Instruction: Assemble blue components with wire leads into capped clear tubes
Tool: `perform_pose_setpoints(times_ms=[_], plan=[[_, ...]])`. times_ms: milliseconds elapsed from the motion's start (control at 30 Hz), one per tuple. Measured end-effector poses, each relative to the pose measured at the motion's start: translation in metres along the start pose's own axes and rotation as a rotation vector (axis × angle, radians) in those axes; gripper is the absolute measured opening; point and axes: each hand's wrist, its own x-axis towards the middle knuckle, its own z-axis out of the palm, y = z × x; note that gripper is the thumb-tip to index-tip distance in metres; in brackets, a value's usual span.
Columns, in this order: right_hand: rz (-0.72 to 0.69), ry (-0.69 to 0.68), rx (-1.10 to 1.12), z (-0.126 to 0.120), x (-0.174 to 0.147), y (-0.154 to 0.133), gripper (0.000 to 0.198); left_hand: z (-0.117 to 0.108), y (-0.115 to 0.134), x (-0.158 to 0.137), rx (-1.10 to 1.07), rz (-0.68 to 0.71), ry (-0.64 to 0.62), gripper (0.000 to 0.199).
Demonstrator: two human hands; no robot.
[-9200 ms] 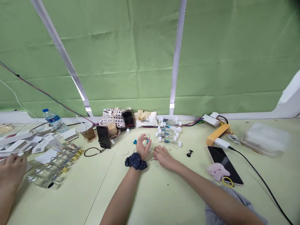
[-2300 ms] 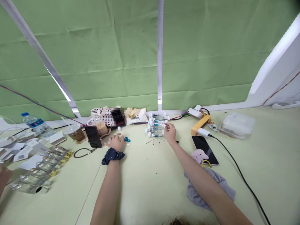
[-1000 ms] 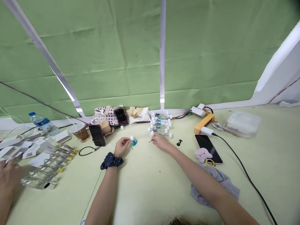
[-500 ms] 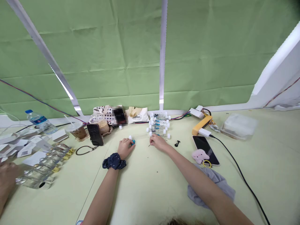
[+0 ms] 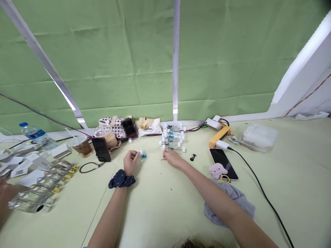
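1. L hand (image 5: 129, 162): thumb + index nearly meet, pinching small blue bit (image 5: 135, 154), its direction too tiny to tell.
2. Blue pieces (image 5: 144, 156) lie just R of it, by white cap (image 5: 141, 152).
3. R hand (image 5: 172, 158): fingers bent low; thin pin (image 5: 162, 159) points L beside fingertips, grip I can't tell.
4. Clear tubes (image 5: 172, 137) stacked behind, long axis L–R; R hand partly covers nearest.
5. Black part (image 5: 193, 157) lies R.

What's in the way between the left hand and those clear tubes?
A white piece and blue bits are between the left hand and the tubes. The right hand is right by the nearest tube.
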Motion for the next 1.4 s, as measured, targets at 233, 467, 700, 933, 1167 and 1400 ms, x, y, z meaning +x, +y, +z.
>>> perform_pose_setpoints(times_ms=[233, 467, 700, 933, 1167, 1400], plan=[[-0.024, 0.009, 0.138, -0.005, 0.005, -0.006, 0.007, 0.009, 0.018, -0.007, -0.291, -0.058, -0.091, 0.03], [0.161, 0.101, 0.208, -0.045, 0.0, 0.014, 0.013, 0.016, 0.026, -0.01, -0.465, -0.193, -0.285, 0.04], [0.089, -0.06, 0.117, -0.029, 0.001, 0.004, 0.008, 0.017, 0.023, -0.011, -0.549, -0.205, -0.459, 0.036], [-0.036, -0.085, 0.02, -0.002, 0.005, -0.012, 0.001, 0.022, 0.026, -0.018, -0.493, -0.231, -0.563, 0.04], [-0.011, -0.014, 0.149, -0.007, 0.002, -0.021, 0.006, 0.021, 0.032, -0.02, -0.357, -0.157, -0.595, 0.039], [-0.136, 0.122, 0.426, -0.011, 0.004, -0.028, 0.014, 0.021, 0.035, -0.02, -0.365, -0.15, -0.608, 0.039]])
